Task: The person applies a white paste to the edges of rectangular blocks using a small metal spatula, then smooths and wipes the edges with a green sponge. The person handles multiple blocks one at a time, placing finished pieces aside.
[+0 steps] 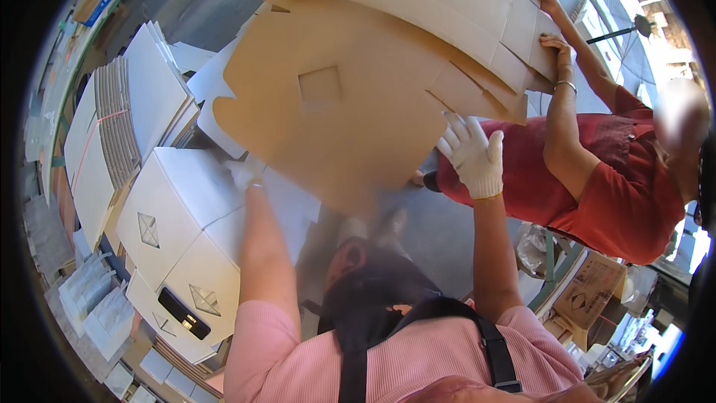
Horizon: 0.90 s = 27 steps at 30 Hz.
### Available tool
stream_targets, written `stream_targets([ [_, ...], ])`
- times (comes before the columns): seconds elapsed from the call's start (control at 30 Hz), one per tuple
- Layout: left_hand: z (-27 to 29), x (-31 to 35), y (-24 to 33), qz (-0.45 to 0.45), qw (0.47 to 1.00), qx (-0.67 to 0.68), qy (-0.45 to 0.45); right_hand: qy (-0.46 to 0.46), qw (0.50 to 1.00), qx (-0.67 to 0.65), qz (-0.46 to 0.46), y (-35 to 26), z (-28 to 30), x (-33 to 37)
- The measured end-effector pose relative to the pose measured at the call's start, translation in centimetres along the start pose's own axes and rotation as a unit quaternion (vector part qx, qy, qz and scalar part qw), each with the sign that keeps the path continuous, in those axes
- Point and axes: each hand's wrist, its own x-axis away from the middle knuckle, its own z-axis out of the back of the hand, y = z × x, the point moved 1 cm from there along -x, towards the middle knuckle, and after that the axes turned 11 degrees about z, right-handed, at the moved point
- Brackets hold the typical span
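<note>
A large brown cardboard sheet (373, 97) with die-cut edges and a small square cut-out fills the upper middle, slightly blurred. My right hand (475, 155), in a white knitted glove, is raised beside its lower right edge with fingers spread. Also in a white glove, my left hand (245, 173) is at the sheet's lower left, next to white cardboard; motion smears its fingers, so its grip cannot be made out. Further layered cardboard sheets (447, 7) overlap at the top. On their right edge rest the bare hands (561, 52) of a co-worker in red.
On the left are white cardboard blanks (168, 186), carrying a black oblong case (183, 313), and a strapped stack of folded cardboard (118, 123). The co-worker's red apron (514, 172) is close at my right. A brown carton (589, 295) stands at lower right.
</note>
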Motion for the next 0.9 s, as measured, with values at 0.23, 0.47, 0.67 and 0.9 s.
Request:
stream_targets([
  [0.23,-0.2,-1.3,-0.3,-0.066,0.958,-0.271,-0.075,-0.338,-0.450,0.758,0.330,2.5,0.9,-4.6],
  [0.47,0.0,-3.9,0.3,0.024,0.958,0.199,-0.204,-0.355,-0.512,0.725,0.295,4.5,0.3,-6.0],
  [0.67,-1.6,-0.2,2.9,-0.131,0.965,0.047,-0.221,-0.394,-0.553,0.682,0.273,4.9,0.0,-5.4],
  [0.9,2.7,5.2,2.3,-0.160,0.949,0.046,-0.267,-0.418,-0.519,0.700,0.257,4.3,0.8,-6.3],
])
